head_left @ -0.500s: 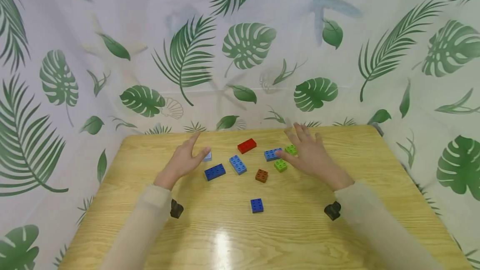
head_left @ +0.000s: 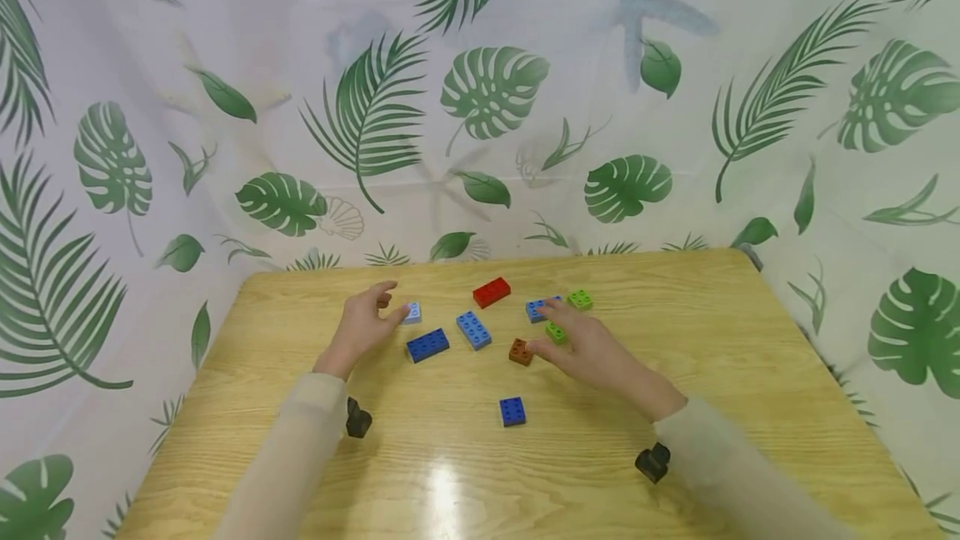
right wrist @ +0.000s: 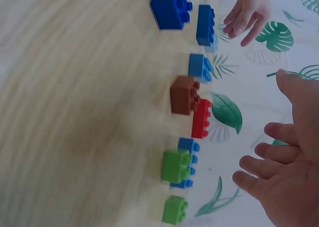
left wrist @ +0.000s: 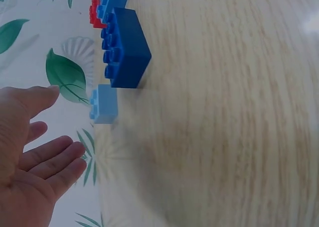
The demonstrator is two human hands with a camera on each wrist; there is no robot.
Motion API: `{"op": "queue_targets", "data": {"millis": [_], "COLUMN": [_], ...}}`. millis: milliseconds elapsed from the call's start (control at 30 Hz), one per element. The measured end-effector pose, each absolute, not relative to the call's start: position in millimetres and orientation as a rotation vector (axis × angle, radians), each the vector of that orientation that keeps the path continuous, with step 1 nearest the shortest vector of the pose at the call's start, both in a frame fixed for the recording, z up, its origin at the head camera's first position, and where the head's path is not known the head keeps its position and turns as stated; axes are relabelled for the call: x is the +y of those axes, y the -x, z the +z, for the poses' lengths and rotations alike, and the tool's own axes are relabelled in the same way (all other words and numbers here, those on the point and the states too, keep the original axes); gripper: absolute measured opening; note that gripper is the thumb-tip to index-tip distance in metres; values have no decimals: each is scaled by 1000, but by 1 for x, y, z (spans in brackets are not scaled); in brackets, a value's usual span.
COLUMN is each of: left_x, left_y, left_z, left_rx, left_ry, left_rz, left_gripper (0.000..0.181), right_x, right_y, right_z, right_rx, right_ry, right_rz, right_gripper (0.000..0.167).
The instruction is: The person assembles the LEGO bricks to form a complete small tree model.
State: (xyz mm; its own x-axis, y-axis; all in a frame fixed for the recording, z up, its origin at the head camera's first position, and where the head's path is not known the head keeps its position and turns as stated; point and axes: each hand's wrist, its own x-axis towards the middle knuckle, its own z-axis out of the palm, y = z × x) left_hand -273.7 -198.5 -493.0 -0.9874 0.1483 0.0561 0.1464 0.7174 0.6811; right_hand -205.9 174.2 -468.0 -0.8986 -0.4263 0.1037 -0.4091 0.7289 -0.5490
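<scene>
My left hand (head_left: 362, 328) hovers at the light blue brick (head_left: 412, 312), its fingers loosely bent; the left wrist view shows a gap between the hand and that brick (left wrist: 105, 104). Over on the right, my right hand (head_left: 596, 350) hangs above the table with fingers spread and nothing held. In the head view its thumb overlaps the brown brick (head_left: 519, 352), and its fingers partly hide a blue brick (head_left: 536, 310) and a green brick (head_left: 555, 332). The right wrist view shows that hand (right wrist: 289, 172) apart from the bricks.
Around the middle lie a dark blue brick (head_left: 428, 346), a medium blue brick (head_left: 474, 330) and a red brick (head_left: 491, 292). Another green brick (head_left: 580, 299) is at the right, and a square blue brick (head_left: 512, 412) sits nearer. A leaf-print curtain (head_left: 480, 182) backs the wooden table (head_left: 420, 473).
My right hand has moved left and nearer, from over the green bricks to over the brown one. The fingers of my left hand have bent more while it stays by the light blue brick.
</scene>
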Motion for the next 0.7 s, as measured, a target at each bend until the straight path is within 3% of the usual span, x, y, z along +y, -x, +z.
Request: {"op": "queue_targets", "data": {"millis": [267, 700], "left_x": [-201, -196], "left_y": [279, 282], "left_z": [-508, -523], "left_rx": [2856, 2799], "left_ry": [-193, -217], "left_rz": [1226, 1216], "left_gripper": [58, 56], "right_x": [163, 157], "right_y": [190, 177], "right_z": [-487, -512], "right_rx": [2853, 2695], "right_ry": [728, 817], "right_rz": [-1061, -1103], "right_gripper": [50, 45]}}
